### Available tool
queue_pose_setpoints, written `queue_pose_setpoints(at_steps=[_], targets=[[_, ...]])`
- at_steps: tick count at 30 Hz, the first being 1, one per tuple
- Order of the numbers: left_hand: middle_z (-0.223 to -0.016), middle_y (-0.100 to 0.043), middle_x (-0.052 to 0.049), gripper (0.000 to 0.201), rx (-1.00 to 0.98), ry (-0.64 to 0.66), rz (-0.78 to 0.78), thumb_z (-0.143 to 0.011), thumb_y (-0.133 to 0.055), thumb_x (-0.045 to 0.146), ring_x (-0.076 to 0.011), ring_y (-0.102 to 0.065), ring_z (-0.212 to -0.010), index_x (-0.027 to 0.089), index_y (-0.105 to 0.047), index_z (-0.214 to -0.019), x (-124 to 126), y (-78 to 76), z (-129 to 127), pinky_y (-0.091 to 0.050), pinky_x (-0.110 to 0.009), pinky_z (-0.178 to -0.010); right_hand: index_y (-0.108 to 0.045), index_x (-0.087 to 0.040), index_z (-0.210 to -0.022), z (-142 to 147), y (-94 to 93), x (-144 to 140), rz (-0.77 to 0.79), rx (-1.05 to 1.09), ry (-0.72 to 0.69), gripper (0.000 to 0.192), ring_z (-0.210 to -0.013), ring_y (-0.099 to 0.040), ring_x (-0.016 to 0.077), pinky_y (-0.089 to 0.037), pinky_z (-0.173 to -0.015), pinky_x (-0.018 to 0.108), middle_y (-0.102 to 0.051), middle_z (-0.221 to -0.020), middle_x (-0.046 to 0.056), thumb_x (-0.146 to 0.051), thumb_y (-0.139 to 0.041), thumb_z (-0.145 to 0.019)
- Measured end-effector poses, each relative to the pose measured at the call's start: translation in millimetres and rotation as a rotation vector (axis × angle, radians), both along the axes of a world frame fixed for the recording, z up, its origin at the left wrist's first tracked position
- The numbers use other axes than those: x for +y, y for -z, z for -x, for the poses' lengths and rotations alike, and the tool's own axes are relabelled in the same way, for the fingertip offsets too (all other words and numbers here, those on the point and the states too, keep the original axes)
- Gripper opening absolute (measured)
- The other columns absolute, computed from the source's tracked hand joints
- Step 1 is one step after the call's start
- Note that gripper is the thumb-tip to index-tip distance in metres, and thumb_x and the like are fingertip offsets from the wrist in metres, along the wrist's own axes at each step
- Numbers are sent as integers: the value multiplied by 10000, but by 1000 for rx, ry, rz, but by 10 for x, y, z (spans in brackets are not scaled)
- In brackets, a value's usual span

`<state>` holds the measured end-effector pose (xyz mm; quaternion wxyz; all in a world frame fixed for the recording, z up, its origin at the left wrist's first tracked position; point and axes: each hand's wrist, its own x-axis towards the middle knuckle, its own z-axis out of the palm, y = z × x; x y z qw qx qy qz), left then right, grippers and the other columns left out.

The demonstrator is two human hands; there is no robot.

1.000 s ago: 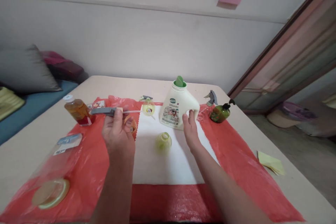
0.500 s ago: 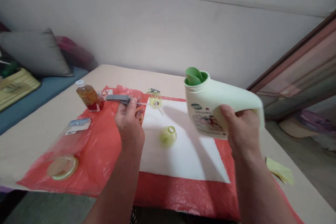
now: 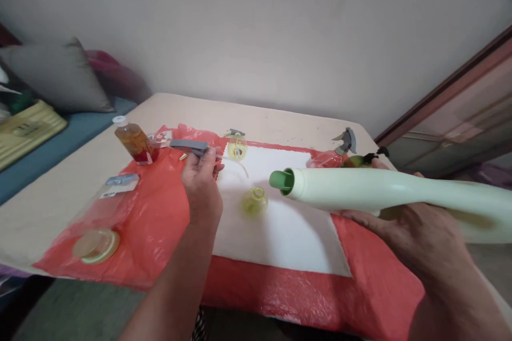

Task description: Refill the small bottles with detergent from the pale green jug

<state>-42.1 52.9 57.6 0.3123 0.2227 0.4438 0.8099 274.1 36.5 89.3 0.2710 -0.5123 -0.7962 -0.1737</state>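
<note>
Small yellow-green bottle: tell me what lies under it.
The small yellow-green bottle stands open-mouthed on a white cloth, which lies on a red plastic sheet spread over the table. How much sheet runs beneath the cloth is covered.

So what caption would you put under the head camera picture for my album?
Right hand tips a pale green jug sideways toward a small yellow bottle while left hand holds a grey sprayer top.
</note>
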Motion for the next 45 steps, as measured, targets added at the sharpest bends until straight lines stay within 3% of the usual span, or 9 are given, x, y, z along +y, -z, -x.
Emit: queue_pose_setpoints(at_steps=[6,12,18,28,45], targets=[[-916,-695,-56,196,17,23,17,-800,-715,360,-127,-606,-757,195,-692,-903,-7,16,-14,-454,-229,-626,-300,-255,-1558,-9,82,17,-74,-58,-79,819,-1161,-643,349,-269,-1163,627,-632,-1360,127,-718,-432,-896],[-910,-692,-56,178,35,26,29,-803,-715,359,-121,-601,-756,191,-698,-856,-18,19,-44,-461,-227,-630,-404,-277,-1500,38,57,-11,-52,-52,-63,754,-1219,-615,354,-164,-1183,659,-637,-1354,117,-725,-429,-894],[-905,-691,-59,182,46,28,33,-810,-707,368,-123,-598,-759,192,-700,-856,-25,20,-48,-465,-222,-629,-468,-227,-1449,75,57,11,-50,-84,-99,723,-1273,-572,371,-190,-1177,652,-627,-1364,140,-705,-419,-910],[-928,-686,-65,187,39,45,20,-823,-701,375,-131,-603,-790,197,-695,-881,-32,31,-37,-461,-223,-625,-518,-220,-1392,127,37,0,-111,-202,-113,632,-1214,-612,366,-185,-1186,638,-631,-1350,150,-648,-434,-935],[-909,-693,-63,168,32,31,21,-815,-709,360,-130,-597,-765,198,-710,-857,-35,12,-38,-466,-237,-633,-513,-231,-1417,195,18,-15,-83,-221,-117,624,-1278,-556,384,-165,-1187,658,-614,-1380,127,-614,-494,-925]])
